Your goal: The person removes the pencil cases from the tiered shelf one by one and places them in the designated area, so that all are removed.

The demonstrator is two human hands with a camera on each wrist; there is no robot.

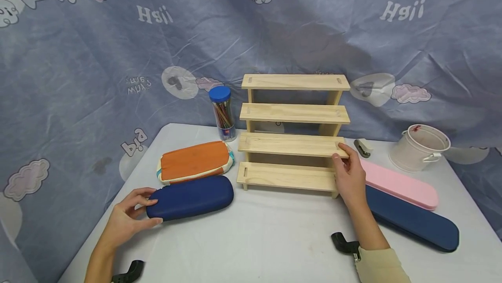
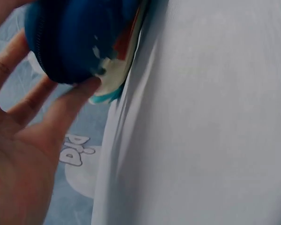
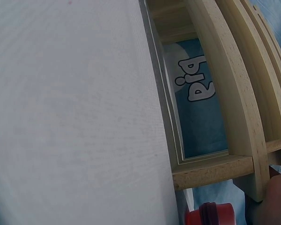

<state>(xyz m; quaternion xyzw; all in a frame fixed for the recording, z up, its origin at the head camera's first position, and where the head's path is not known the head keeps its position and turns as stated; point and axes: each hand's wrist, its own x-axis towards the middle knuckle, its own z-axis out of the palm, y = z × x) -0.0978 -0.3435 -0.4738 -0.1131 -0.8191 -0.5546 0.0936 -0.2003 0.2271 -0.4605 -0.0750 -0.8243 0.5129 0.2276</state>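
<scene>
My left hand (image 1: 126, 218) holds the left end of a dark blue zip pencil case (image 1: 192, 198), thumb at the near side and fingers at the far side. The left wrist view shows the thumb against the case's end (image 2: 70, 42). Just behind it lies an orange pencil case (image 1: 194, 161) with cream and teal trim. At the table's middle back stands a stepped wooden shelf (image 1: 290, 176). My right hand (image 1: 350, 178) pinches the right end of its second board from the bottom. Close up, the right wrist view has the shelf frame (image 3: 229, 70), with little of the hand showing.
Behind the orange case is a clear jar with a blue lid (image 1: 223, 115), holding pencils. Right of the shelf are a stapler (image 1: 363, 148), a white bucket (image 1: 417, 152), a pink case (image 1: 404, 185) and a long navy case (image 1: 412, 219). A patterned cloth (image 1: 90, 91) hangs behind.
</scene>
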